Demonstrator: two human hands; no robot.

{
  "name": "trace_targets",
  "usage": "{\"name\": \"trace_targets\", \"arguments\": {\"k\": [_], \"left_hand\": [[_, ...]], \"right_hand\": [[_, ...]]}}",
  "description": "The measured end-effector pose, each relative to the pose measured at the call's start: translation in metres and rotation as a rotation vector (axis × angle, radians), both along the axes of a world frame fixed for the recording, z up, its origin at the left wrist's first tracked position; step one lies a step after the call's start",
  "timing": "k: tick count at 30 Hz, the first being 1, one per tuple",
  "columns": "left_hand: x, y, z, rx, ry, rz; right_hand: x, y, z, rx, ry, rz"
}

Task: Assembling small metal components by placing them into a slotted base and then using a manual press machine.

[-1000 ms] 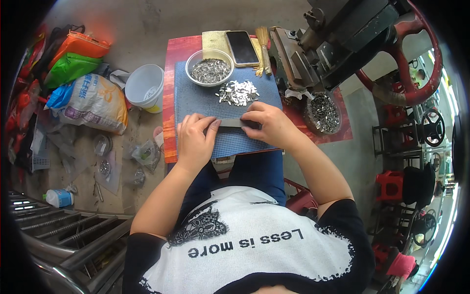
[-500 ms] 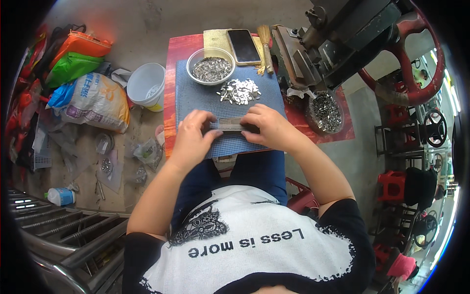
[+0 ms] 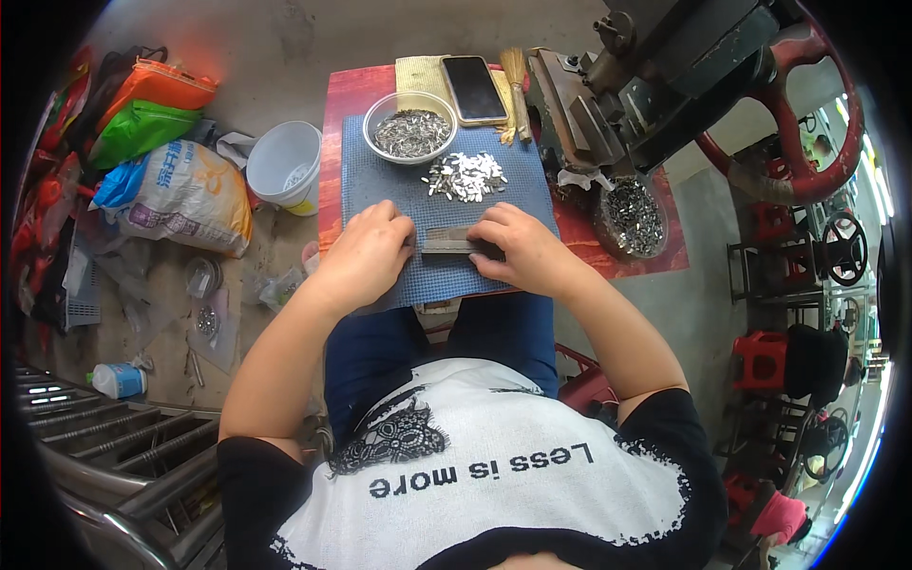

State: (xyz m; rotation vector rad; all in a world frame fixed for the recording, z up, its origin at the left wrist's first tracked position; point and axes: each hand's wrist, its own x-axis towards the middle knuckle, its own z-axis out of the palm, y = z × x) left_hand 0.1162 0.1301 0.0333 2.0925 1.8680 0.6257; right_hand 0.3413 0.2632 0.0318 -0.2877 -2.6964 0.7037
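Dark lettering (image 3: 518, 465) runs upside down across my black-and-white shirt (image 3: 475, 423); blue characters (image 3: 178, 158) mark a white-and-orange sack (image 3: 204, 209) on the floor (image 3: 237, 366).

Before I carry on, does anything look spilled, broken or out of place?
Nothing looks clearly spilled or broken on the blue mat: the small shiny pieces lie in a heap beside the clear bowl. The floor at left looks untidy, with a clear plastic bag lying near the white bucket.

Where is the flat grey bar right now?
In the head view, the flat grey bar is near the middle, over the blue mat, nearer the person than the pile of silvery pieces, its right end held by the right hand.
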Motion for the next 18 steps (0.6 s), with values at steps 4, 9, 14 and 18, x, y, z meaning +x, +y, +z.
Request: {"name": "trace_targets", "arguments": {"k": [4,9,14,18], "left_hand": [[-0.002,0.001,-0.002,0.029,-0.35,0.17],[0.006,-0.001,-0.003,0.03,-0.52,0.285],[0.014,-0.001,-0.021,0.036,-0.818,0.271],[0.021,-0.004,-0.025,-0.016,-0.843,0.28]], "right_hand": [[0.001,0.0,-0.002,-0.025,-0.025,-0.024],[0.002,0.001,-0.002,-0.025,-0.009,-0.009],[0.003,-0.001,-0.003,-0.033,0.015,-0.007],[0.003,-0.002,-0.002,-0.029,0.018,-0.002]]}}
